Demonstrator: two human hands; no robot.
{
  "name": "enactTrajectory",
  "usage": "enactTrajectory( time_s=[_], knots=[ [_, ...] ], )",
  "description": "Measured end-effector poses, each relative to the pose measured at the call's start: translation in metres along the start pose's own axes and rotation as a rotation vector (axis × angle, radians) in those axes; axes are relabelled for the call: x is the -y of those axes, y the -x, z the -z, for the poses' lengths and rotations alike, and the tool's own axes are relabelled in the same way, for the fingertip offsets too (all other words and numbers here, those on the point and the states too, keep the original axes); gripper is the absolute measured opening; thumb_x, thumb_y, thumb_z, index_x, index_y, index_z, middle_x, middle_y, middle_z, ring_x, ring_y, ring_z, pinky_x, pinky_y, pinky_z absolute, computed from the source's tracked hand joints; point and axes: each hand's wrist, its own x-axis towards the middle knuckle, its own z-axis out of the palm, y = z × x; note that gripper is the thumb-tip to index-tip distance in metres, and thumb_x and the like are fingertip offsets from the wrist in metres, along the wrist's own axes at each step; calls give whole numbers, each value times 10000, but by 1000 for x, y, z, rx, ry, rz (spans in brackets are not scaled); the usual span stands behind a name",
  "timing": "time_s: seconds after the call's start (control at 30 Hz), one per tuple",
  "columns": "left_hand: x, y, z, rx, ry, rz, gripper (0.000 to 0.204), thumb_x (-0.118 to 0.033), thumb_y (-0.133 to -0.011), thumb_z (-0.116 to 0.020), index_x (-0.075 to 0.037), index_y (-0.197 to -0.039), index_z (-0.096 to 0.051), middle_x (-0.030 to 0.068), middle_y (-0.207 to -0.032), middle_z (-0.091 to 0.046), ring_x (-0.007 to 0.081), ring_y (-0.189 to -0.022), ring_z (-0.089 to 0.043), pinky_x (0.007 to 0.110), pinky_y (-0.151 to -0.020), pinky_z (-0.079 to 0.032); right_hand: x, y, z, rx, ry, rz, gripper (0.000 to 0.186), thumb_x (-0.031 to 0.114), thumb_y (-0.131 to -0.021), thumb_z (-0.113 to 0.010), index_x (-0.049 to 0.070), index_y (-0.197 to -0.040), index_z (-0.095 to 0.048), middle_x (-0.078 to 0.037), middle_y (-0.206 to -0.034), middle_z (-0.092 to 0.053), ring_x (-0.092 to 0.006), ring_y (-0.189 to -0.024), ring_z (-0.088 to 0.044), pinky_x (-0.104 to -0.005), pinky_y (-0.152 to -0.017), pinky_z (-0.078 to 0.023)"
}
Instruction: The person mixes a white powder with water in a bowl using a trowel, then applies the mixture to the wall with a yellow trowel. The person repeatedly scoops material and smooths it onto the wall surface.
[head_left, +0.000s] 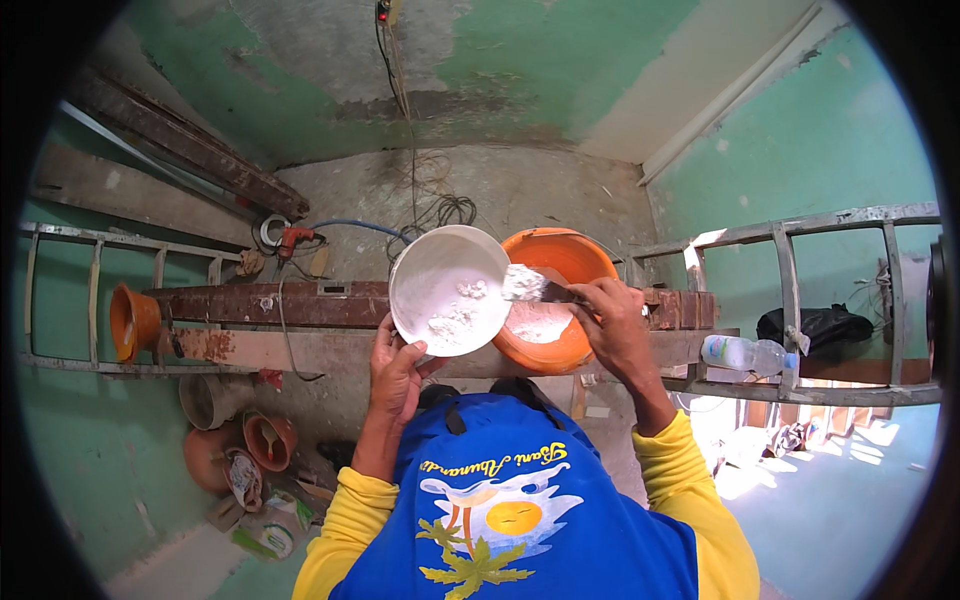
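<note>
A white bucket (440, 315) with some white powder and clumps inside is gripped at its lower left rim by my left hand (397, 375). Just right of it an orange bucket (535, 355) holds pale powder, on a wooden plank across the middle. My right hand (610, 325) is closed on a scraper (555, 291), whose blade carries a heap of white powder (523, 282) between the white bucket and the orange one.
Metal ladder frames (845, 390) support planks (250, 345), with a water bottle (745, 355) and black bag (815, 324) at right. An orange drill (295, 238) and coiled cables (455, 210) lie beyond. An orange container (137, 315) hangs left; more buckets (268, 440) are below.
</note>
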Motion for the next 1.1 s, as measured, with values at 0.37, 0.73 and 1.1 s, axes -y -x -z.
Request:
enactTrajectory(
  time_s=[0.37,0.73,1.1],
  knots=[
    [0,0,-2,22,-10,9,782,-80,-893,-706,-76,-1571,-316,166,-1481,-545,298,-1268,-662,477,-939,-665,27,-4,-18,-191,307,245,269,90,-879,-699,155,-1127,-778,-11,-989,-663,-186,-973,-644,-402,-916,-375],
    [0,4,2,-45,-18,0,750,-101,-893,-694,-95,-1564,-359,159,-1451,-576,292,-1242,-680,480,-926,-664,-33,2,-6,-79,352,26,225,154,-892,-728,115,-1109,-774,-53,-1008,-679,-227,-1031,-638,-442,-946,-409],
    [-5,8,11,-64,0,-8,775,-85,-884,-705,-67,-1572,-347,143,-1465,-545,283,-1254,-664,463,-934,-667,-90,18,-98,358,524,97,173,166,-882,-648,117,-871,-814,-108,-955,-723,-280,-996,-658,-455,-918,-422]
  ],
)
